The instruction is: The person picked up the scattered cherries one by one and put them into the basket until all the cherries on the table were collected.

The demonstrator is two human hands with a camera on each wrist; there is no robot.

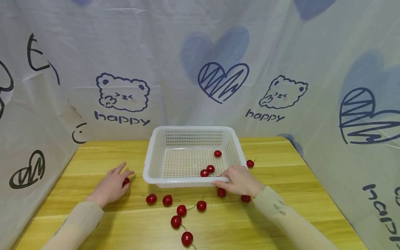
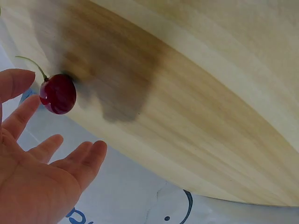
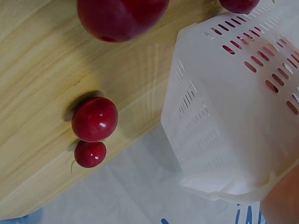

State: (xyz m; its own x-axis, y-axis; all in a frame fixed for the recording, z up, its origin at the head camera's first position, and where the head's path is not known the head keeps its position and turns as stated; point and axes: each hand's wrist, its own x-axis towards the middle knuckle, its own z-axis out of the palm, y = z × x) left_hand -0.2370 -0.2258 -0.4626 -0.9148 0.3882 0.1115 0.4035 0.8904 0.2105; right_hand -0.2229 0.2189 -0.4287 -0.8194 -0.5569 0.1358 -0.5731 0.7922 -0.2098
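Note:
My left hand (image 1: 110,185) is low over the left side of the table, fingers spread around a red cherry (image 2: 58,94) with a green stem. In the left wrist view the thumb and index fingertip come close to that cherry without a visible pinch; whether they touch it, I cannot tell. At its front right corner, a white plastic basket (image 1: 191,180) is gripped by my right hand (image 1: 240,181), thumb outside the rim and the other fingers over it. Inside the basket lie three cherries, one of them a cherry (image 1: 217,153) towards the back.
Several loose cherries lie in front of the basket, among them a cherry (image 1: 151,199) and the nearest cherry (image 1: 187,239). To the right of the basket are a cherry (image 1: 250,163) and another cherry (image 1: 246,198). A printed cloth (image 1: 175,100) hangs behind the wooden table (image 1: 268,152).

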